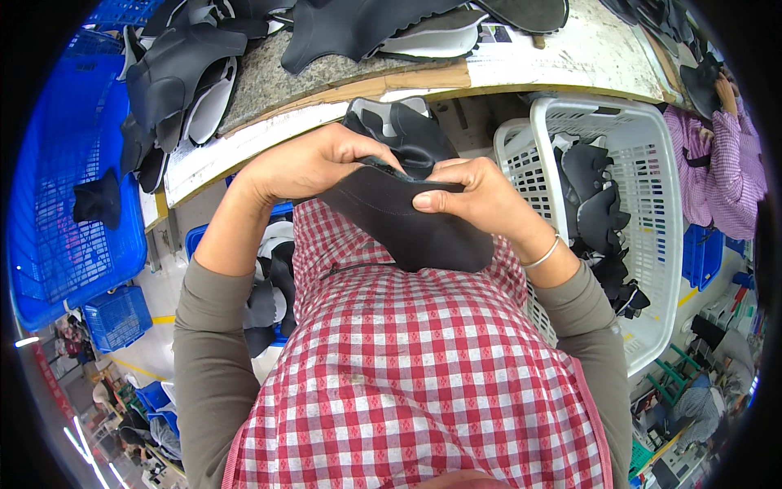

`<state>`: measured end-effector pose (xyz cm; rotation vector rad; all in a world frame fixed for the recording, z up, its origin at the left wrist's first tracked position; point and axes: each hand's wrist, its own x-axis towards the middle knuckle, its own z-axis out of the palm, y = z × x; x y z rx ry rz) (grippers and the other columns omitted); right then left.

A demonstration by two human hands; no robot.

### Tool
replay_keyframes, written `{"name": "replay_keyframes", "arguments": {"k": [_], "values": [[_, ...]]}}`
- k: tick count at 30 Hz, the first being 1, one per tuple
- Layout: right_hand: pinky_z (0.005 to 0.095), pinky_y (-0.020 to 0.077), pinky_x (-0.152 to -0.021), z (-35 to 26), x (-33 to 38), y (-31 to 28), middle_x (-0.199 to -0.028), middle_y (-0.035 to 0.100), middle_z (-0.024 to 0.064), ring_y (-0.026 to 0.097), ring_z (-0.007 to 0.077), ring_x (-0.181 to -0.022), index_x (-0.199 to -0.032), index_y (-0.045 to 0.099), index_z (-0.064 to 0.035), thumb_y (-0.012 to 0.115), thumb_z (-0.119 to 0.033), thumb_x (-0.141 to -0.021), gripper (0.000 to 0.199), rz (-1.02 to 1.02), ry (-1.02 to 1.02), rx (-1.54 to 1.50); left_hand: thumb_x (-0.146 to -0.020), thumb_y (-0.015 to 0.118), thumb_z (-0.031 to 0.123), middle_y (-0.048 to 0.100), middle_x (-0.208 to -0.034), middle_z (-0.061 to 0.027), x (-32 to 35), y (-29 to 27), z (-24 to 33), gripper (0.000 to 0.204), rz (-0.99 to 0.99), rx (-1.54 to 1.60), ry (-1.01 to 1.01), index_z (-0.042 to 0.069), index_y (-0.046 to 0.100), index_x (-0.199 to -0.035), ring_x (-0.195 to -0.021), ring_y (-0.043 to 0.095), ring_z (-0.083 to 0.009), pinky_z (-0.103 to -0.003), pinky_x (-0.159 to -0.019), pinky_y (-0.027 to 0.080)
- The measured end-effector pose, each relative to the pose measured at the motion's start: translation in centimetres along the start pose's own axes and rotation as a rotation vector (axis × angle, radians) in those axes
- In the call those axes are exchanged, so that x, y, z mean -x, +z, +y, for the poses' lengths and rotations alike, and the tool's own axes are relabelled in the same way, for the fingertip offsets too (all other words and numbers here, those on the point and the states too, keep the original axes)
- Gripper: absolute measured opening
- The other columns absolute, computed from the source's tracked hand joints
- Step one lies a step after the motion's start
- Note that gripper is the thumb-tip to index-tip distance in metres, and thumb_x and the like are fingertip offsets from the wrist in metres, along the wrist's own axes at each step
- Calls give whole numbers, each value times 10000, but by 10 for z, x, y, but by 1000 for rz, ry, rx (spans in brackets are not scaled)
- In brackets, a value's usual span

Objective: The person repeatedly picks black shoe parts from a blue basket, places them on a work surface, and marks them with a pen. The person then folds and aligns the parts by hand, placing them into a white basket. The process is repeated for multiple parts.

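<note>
A black leather shoe upper [423,232] is stretched between my two hands, above my lap. My left hand [314,163] grips its top edge at the left, with the fingertips tucked behind the piece and hidden. At the right, my right hand [476,196] pinches the same edge, the thumb flat on the outer face and the fingers behind. Just beyond the hands, by the table edge, sits another black shoe upper [411,134] with a pale lining.
Stacks of black shoe uppers [358,28] cover parts of the worktable [570,57]. White baskets [664,204] with black pieces stand at the right, a large blue crate [49,269] at the left. A co-worker in a pink checked sleeve [733,171] is at the far right.
</note>
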<state>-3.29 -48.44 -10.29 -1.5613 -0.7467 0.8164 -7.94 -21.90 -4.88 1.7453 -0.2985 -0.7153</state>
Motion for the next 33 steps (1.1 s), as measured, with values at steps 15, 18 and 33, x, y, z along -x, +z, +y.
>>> {"name": "replay_keyframes", "arguments": {"k": [15, 18, 33], "values": [[405, 442, -577, 7, 1, -13, -701, 620, 159, 551, 347, -606, -835, 669, -26, 793, -371, -890, 371, 13, 96, 318, -1024, 649, 292, 661, -1114, -56, 26, 39, -10, 399, 402, -39, 0, -23, 597, -1263, -1041, 603, -114, -300, -959, 485], [417, 465, -601, 3, -9, -12, -780, 661, 175, 614, 384, -672, -917, 672, -26, 797, -379, -885, 376, 31, -178, 449, -906, 765, 100, 700, -981, -85, 17, 64, -17, 337, 601, -139, 26, 8, 613, -1193, -894, 633, -124, -305, -795, 527], [464, 533, -698, -10, -14, 0, -899, 698, 211, 688, 409, -835, -987, 625, 7, 730, -440, -914, 466, -19, -234, 611, -940, 743, 72, 673, -1100, -52, 15, 70, -13, 344, 642, -40, -52, 1, 606, -1247, -1026, 620, -103, -268, -901, 515]]}}
